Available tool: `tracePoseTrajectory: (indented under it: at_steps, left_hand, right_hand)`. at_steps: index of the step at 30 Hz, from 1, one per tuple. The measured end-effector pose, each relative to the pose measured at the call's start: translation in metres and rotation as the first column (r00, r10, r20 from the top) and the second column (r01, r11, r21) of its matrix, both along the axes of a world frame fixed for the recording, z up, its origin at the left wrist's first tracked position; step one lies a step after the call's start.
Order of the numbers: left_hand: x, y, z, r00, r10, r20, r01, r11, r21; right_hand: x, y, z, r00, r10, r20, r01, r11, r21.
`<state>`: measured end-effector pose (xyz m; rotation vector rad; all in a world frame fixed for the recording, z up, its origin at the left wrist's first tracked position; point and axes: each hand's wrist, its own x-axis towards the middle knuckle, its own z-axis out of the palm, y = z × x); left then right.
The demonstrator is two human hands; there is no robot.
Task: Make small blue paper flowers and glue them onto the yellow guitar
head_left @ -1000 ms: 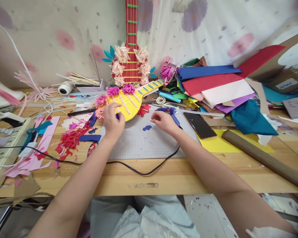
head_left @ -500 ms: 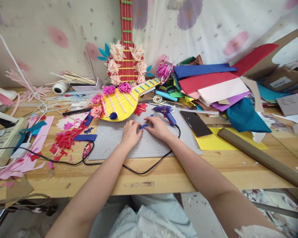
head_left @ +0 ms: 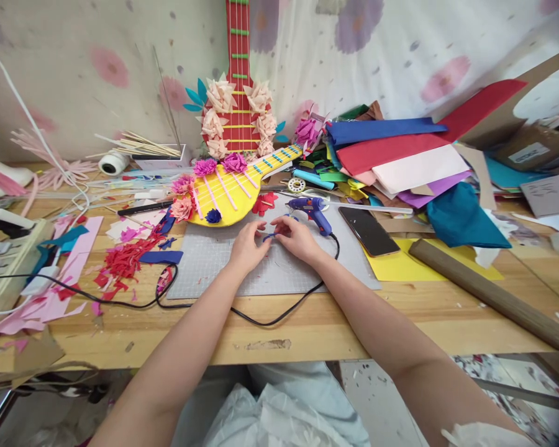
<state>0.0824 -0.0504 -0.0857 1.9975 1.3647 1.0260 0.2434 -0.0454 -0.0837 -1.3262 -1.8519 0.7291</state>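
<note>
My left hand [head_left: 246,246] and my right hand [head_left: 297,237] meet over the grey cutting mat [head_left: 214,273]. Between their pinched fingertips is a small blue paper piece [head_left: 270,236], lifted slightly off the mat. Just beyond them lies a yellow paper guitar [head_left: 233,192] trimmed with pink flowers and one blue flower [head_left: 213,216]. A blue glue gun [head_left: 310,208] rests right behind my right hand, its black cord [head_left: 261,320] looping across the mat's front edge.
A red paper guitar [head_left: 239,74] leans on the wall. Coloured paper sheets [head_left: 400,158] pile at the right, with a phone [head_left: 368,231] and a wooden rod [head_left: 489,297]. Red and pink paper scraps [head_left: 121,257] and a power strip [head_left: 9,254] crowd the left.
A second ago my left hand was at the yellow guitar, leaving the blue flower there. It came back to the mat, and both hands have pinched up the blue piece.
</note>
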Motion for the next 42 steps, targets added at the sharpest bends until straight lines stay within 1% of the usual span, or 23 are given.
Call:
tracePoseTrajectory:
  at_steps: [4, 7, 9, 14, 16, 19, 21, 23, 25, 28, 30, 32, 37, 40, 42]
  left_hand:
    - [0.002, 0.001, 0.005, 0.999, 0.022, 0.038, -0.019, 0.996, -0.085]
    - [0.002, -0.001, 0.007, 0.999, 0.041, 0.036, -0.038, 0.995, -0.095]
    - [0.001, -0.002, 0.006, 0.999, 0.036, 0.036, -0.034, 0.997, -0.071]
    - [0.003, -0.003, 0.005, 0.999, 0.015, -0.044, -0.011, 0.996, 0.084]
    - [0.004, -0.002, 0.007, 0.998, 0.038, -0.042, -0.034, 0.996, 0.082]
    - [0.002, -0.001, 0.008, 0.994, 0.098, 0.045, -0.099, 0.995, 0.02]
    - [-0.001, 0.0, 0.005, 0.981, 0.134, 0.139, -0.128, 0.99, -0.055]
    - [-0.002, 0.003, 0.002, 0.959, 0.159, 0.236, -0.128, 0.982, -0.141]
    - [-0.003, 0.005, -0.001, 0.932, 0.164, 0.325, -0.103, 0.975, -0.197]
    - [-0.002, 0.007, -0.003, 0.893, 0.15, 0.424, -0.064, 0.976, -0.209]
    - [0.0, 0.007, -0.003, 0.884, 0.143, 0.446, -0.054, 0.977, -0.205]
    - [0.001, 0.006, -0.002, 0.887, 0.141, 0.439, -0.053, 0.977, -0.207]
    - [0.001, 0.006, 0.0, 0.895, 0.133, 0.425, -0.04, 0.974, -0.222]
    - [-0.002, 0.006, -0.001, 0.908, 0.102, 0.405, -0.008, 0.974, -0.228]
    - [-0.003, 0.007, -0.001, 0.918, 0.102, 0.384, -0.013, 0.974, -0.227]
  right_hand:
    - [0.0, 0.002, -0.001, 0.999, 0.005, -0.044, -0.005, 1.0, -0.003]
    - [0.001, 0.003, -0.002, 0.998, 0.012, -0.055, -0.012, 1.0, -0.001]
    - [0.001, 0.003, -0.002, 0.998, 0.007, -0.056, -0.008, 1.0, -0.002]
    - [-0.001, 0.003, -0.002, 0.998, 0.008, -0.06, -0.007, 1.0, 0.008]
    - [-0.001, 0.003, -0.002, 0.998, 0.015, -0.057, -0.015, 1.0, 0.004]
    - [0.002, 0.003, -0.001, 1.0, -0.021, 0.002, 0.021, 1.0, 0.016]
    - [0.004, 0.002, 0.001, 0.996, -0.052, 0.075, 0.046, 0.996, 0.077]
    - [0.004, 0.0, 0.004, 0.991, -0.055, 0.124, 0.036, 0.988, 0.147]
    - [0.002, -0.001, 0.006, 0.994, -0.018, 0.106, 0.0, 0.986, 0.168]
    - [-0.004, -0.002, 0.007, 0.999, 0.044, -0.01, -0.043, 0.994, 0.105]
    - [-0.007, -0.001, 0.006, 0.997, 0.039, -0.073, -0.036, 0.998, 0.044]
    - [-0.009, 0.0, 0.005, 0.995, 0.011, -0.101, -0.011, 1.0, 0.002]
    - [-0.007, -0.001, 0.005, 0.994, -0.011, -0.108, 0.008, 1.0, -0.025]
    - [-0.006, -0.002, 0.006, 0.998, 0.005, -0.066, -0.007, 1.0, -0.028]
    - [-0.006, -0.003, 0.006, 0.999, 0.004, -0.035, -0.005, 1.0, -0.03]
